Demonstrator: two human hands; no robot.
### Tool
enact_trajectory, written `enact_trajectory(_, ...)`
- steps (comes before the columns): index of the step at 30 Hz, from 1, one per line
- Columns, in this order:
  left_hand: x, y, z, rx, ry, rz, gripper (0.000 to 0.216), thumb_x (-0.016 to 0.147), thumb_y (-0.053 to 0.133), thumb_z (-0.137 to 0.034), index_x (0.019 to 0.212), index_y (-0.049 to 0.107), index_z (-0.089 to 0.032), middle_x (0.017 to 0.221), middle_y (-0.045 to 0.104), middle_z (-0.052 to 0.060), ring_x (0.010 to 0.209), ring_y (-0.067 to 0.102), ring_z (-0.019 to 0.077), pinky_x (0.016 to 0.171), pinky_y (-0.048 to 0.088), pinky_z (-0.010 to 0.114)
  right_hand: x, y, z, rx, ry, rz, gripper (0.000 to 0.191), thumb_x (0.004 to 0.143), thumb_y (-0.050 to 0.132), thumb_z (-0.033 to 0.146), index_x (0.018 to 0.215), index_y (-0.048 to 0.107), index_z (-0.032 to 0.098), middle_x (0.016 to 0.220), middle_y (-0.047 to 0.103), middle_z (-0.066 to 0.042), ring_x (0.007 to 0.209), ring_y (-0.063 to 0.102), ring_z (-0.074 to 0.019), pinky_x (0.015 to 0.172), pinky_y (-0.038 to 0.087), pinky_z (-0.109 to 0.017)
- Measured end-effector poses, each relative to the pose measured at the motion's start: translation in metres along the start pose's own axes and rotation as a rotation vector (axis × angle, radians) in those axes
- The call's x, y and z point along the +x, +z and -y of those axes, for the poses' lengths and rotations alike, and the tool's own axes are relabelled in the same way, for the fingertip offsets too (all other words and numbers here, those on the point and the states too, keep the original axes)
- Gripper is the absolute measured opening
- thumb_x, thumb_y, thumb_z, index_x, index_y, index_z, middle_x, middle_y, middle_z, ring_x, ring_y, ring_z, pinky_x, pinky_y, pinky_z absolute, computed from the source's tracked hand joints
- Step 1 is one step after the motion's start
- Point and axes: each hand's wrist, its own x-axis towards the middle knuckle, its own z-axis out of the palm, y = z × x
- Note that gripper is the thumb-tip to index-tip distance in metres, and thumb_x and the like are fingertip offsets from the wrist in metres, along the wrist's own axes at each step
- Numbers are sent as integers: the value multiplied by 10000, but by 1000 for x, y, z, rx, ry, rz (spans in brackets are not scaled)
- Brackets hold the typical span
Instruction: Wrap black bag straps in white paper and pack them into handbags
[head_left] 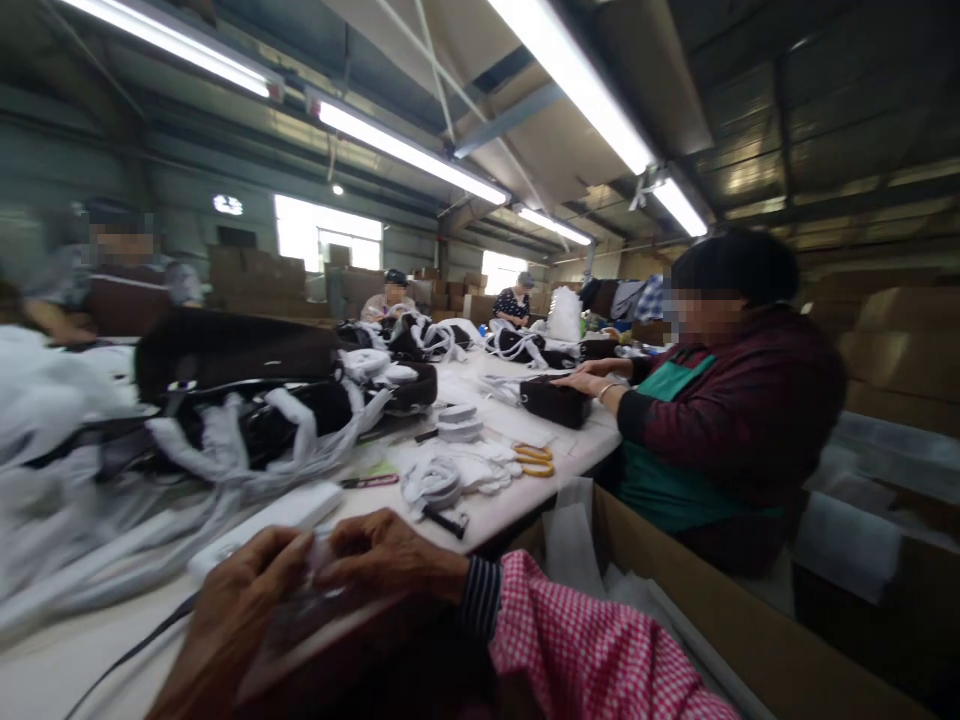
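Observation:
My left hand (pixel 244 595) and my right hand (pixel 394 555) are close together at the table's near edge, fingers bent and closed. Between them is a crumpled piece of clear plastic film (pixel 313 570), pinched from both sides. Beneath my hands lies a dark brown item (pixel 375 650), blurred and in shadow; its kind is not clear. Just beyond my fingers is a flat white block (pixel 300 510). A thin black cord (pixel 139 640) runs along the table by my left wrist.
Yellow-handled scissors (pixel 534 460), a roll of white strap (pixel 431 485) and a pink-and-black cutter (pixel 370 481) lie ahead. Dark bags (pixel 240 355) with white-wrapped straps pile up at left. An open carton (pixel 637 540) stands at right, beside a co-worker (pixel 720 400) handling a dark bag (pixel 555 400).

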Motion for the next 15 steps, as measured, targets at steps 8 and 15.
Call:
enact_trajectory(8, -50, -2, -7, 223, 350, 55, 351, 823, 725, -270, 1163, 647, -235, 1184, 693, 87, 1104, 640, 287, 979, 519, 441, 1, 1, 4, 38, 101, -74, 274, 771, 794, 390, 760, 647, 158, 648, 530, 45, 564, 398, -85, 508, 263, -225)
enact_trajectory(15, -47, 2, -19, 213, 277, 78, 135, 900, 683, -251, 1034, 677, -234, 1058, 701, 52, 1016, 639, 269, 922, 487, 433, 1, 7, 1, 2, 36, -194, 309, 790, 788, 418, 714, 615, 173, 645, 492, 48, 596, 400, -102, 550, 317, -239)
